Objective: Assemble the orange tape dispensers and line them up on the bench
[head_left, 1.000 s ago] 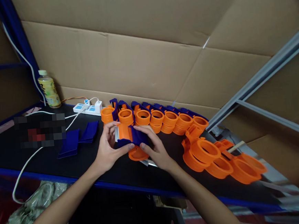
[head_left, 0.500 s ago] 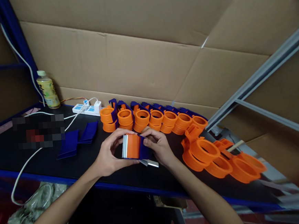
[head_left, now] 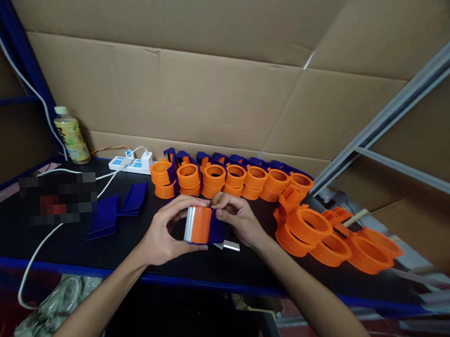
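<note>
Between my hands, above the black tabletop, is an orange and blue tape dispenser [head_left: 200, 225] with a toothed metal blade along its left edge. My left hand [head_left: 164, 235] wraps round the blade end, fingers over the top and thumb underneath. The blue side is pinched by the thumb and fingers of my right hand [head_left: 240, 219]. On the table just below lies a flat, shiny metal piece [head_left: 230, 246], partly hidden behind the dispenser. Behind my hands stands a row of orange and blue tape dispensers [head_left: 213, 174], stacked two high.
Orange dispenser bodies [head_left: 311, 224] are piled to the right. Blue plates [head_left: 103, 217] lie left, near a white power strip [head_left: 131, 164] and its cable. A drink bottle [head_left: 71, 136] stands in the back left corner. Cardboard [head_left: 204, 97] walls the back.
The dispenser has turned slightly and dropped a little in my hands, so more of its metal blade strip faces me. Both hands keep their hold.
</note>
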{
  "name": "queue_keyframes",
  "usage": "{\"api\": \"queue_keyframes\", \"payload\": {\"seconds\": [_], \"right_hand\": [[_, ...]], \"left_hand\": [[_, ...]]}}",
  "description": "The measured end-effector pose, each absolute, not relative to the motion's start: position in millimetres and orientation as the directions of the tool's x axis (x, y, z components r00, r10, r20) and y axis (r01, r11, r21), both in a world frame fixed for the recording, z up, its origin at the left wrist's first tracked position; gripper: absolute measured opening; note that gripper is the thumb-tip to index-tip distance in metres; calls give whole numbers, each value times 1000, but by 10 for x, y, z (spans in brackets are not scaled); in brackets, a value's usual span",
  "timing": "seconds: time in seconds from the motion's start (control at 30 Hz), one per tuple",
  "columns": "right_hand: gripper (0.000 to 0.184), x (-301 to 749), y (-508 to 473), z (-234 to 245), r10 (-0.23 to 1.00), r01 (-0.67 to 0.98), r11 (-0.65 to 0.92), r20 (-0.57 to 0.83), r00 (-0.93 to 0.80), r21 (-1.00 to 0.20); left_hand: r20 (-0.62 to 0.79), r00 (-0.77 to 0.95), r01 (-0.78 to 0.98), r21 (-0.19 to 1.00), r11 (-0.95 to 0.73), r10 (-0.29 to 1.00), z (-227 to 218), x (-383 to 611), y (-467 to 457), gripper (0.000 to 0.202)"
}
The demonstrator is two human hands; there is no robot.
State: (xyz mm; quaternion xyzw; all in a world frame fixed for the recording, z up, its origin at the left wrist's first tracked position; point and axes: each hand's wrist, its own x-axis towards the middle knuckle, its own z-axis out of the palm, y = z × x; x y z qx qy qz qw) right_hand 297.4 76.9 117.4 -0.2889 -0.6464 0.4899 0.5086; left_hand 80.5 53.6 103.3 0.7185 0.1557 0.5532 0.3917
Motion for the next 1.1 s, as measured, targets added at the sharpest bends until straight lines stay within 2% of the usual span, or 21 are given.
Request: {"api": "queue_keyframes", "payload": {"seconds": [0.37, 0.47, 0.57, 0.67, 0.73, 0.83, 0.93, 1.03, 1.1], "right_hand": [[24, 2986, 827, 1125, 864, -115, 357, 374, -337, -927], [21, 2975, 799, 1154, 857, -19, 425, 409, -315, -905], [20, 2997, 740, 1230, 775, 231, 627, 567, -279, -744], [41, 3034, 676, 1289, 617, 432, 777, 691, -375, -459], [51, 3051, 636, 1311, 548, 505, 808, 704, -452, -304], [49, 3110, 553, 1406, 528, 599, 779, 706, -471, -183], [40, 3347, 439, 1687, 577, 681, 711, 698, -424, -175], [27, 3883, 399, 2124, 649, 814, 543, 719, -250, -208], [29, 4395, 479, 2410, 707, 900, 304, 707, 6, -312]], "left_hand": [[642, 368, -201, 761, -617, 673, 1062, 809, 540, 76], [631, 320, -211, 775, -596, 707, 1055, 829, 529, 73], [594, 163, -244, 798, -551, 788, 1033, 865, 551, 70], [496, -82, -323, 807, -494, 865, 1003, 889, 619, 67], [393, -143, -408, 813, -416, 908, 991, 894, 664, 61], [307, -24, -483, 830, -280, 951, 1004, 894, 679, 59], [311, 152, -488, 849, -203, 938, 1038, 893, 656, 61], [299, 181, -516, 840, -168, 937, 1052, 890, 663, 55], [268, 195, -512, 848, -135, 943, 1046, 890, 682, 48]]}}
